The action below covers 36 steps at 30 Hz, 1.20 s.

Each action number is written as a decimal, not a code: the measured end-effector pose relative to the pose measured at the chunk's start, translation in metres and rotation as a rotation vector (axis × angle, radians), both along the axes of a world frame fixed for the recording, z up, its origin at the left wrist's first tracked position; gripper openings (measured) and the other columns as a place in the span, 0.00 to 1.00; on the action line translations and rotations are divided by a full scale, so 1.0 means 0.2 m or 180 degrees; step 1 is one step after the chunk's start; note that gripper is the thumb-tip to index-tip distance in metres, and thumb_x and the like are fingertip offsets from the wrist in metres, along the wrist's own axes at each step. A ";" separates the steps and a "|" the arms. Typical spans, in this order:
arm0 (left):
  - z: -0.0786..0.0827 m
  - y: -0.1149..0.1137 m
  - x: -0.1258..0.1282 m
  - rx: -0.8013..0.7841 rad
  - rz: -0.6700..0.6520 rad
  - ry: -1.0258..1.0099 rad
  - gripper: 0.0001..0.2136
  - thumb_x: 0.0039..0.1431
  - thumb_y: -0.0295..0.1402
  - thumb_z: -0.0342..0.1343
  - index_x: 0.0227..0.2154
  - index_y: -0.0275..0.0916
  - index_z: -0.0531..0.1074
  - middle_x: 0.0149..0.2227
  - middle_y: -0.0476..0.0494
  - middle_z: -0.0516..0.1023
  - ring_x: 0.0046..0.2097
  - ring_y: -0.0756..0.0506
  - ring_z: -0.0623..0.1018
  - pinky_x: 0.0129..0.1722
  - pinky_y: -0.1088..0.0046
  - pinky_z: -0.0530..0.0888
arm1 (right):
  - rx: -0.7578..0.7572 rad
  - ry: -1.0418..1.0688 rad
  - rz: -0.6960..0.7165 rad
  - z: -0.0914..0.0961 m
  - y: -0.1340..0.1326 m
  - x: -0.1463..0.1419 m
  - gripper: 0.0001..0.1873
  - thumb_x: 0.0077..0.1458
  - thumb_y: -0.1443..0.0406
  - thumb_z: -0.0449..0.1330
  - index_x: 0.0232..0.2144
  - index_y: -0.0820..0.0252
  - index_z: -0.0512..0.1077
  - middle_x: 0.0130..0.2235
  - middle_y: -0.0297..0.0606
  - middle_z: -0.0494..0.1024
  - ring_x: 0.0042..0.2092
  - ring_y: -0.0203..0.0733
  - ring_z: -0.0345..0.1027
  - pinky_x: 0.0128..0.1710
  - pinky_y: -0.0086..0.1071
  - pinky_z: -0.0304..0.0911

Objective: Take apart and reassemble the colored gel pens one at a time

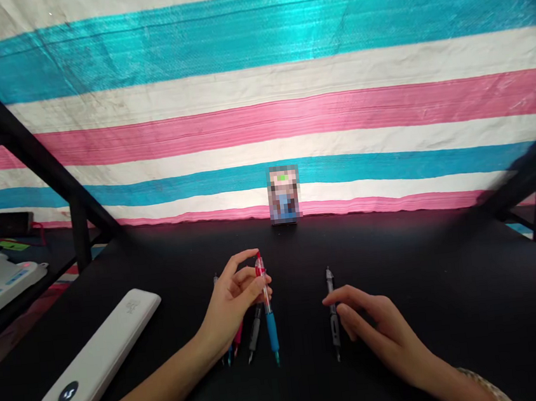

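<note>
My left hand (pixel 233 303) pinches the red top end of a pen with a blue grip (pixel 271 328), whose tip points toward me on the black table (pixel 399 263). Beneath that hand lie several more pens (pixel 253 336), partly hidden by my fingers. My right hand (pixel 374 326) rests on the table with its fingers loosely spread, touching a single dark grey pen (pixel 333 321) that lies apart to the right.
A white power bank (pixel 100 355) with a cable lies at the near left. A small blurred card (pixel 284 194) stands at the table's far edge against a striped tarp. Black metal frame bars rise at both sides. A device sits on a side surface at far left.
</note>
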<state>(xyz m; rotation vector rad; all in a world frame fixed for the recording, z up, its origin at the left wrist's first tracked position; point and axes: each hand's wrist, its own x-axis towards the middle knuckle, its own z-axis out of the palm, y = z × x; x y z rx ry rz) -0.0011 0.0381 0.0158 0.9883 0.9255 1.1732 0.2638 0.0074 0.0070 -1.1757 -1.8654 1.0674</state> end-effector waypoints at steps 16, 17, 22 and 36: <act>0.02 0.03 0.00 0.0102 -0.0075 0.0094 0.19 0.57 0.34 0.67 0.49 0.41 0.69 0.34 0.48 0.80 0.33 0.48 0.80 0.35 0.72 0.76 | 0.0291 -0.0021 -0.0237 0.00 0.01 -0.01 0.16 0.69 0.56 0.52 0.40 0.59 0.73 0.22 0.27 0.63 0.23 0.35 0.56 0.24 0.28 0.54; 0.01 0.03 0.00 0.0115 -0.0070 0.0088 0.19 0.57 0.34 0.67 0.50 0.41 0.69 0.34 0.48 0.80 0.33 0.48 0.80 0.35 0.72 0.76 | 0.0312 -0.0015 -0.0248 0.01 0.01 -0.01 0.16 0.69 0.56 0.52 0.40 0.59 0.73 0.22 0.27 0.63 0.23 0.35 0.56 0.24 0.28 0.55; 0.01 0.03 0.00 0.0199 -0.0085 0.0122 0.18 0.59 0.33 0.66 0.49 0.41 0.68 0.34 0.49 0.79 0.33 0.48 0.79 0.36 0.71 0.77 | 0.0382 -0.0026 -0.0290 0.01 0.02 -0.01 0.15 0.68 0.56 0.52 0.40 0.59 0.73 0.22 0.27 0.63 0.24 0.35 0.57 0.24 0.28 0.55; 0.03 0.07 -0.01 0.0360 -0.0188 0.0260 0.21 0.58 0.34 0.67 0.52 0.42 0.69 0.34 0.49 0.80 0.34 0.47 0.81 0.37 0.71 0.78 | 0.0521 0.0006 -0.0401 0.01 0.03 0.00 0.14 0.68 0.58 0.52 0.39 0.59 0.74 0.22 0.28 0.65 0.23 0.36 0.59 0.24 0.29 0.57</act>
